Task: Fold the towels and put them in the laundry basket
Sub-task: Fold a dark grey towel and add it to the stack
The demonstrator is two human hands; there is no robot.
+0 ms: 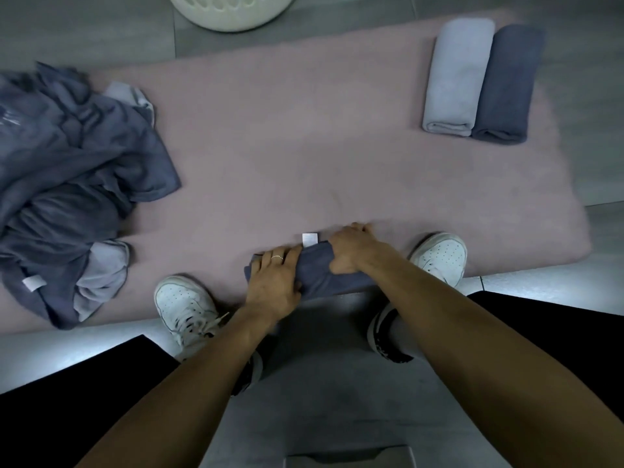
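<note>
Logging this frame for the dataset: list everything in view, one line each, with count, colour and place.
laundry basket: 1, cream, top edge, on the floor
rug: 1, pink, centre
folded towels: 2, pale lilac and dark blue, side by side, rug's upper right
unfolded towel pile: several, dark blue and lilac, left
towel being folded: 1, dark blue, white tag, rug's near edge
shoes: 2, white
left hand: on the towel
right hand: gripping it
</note>
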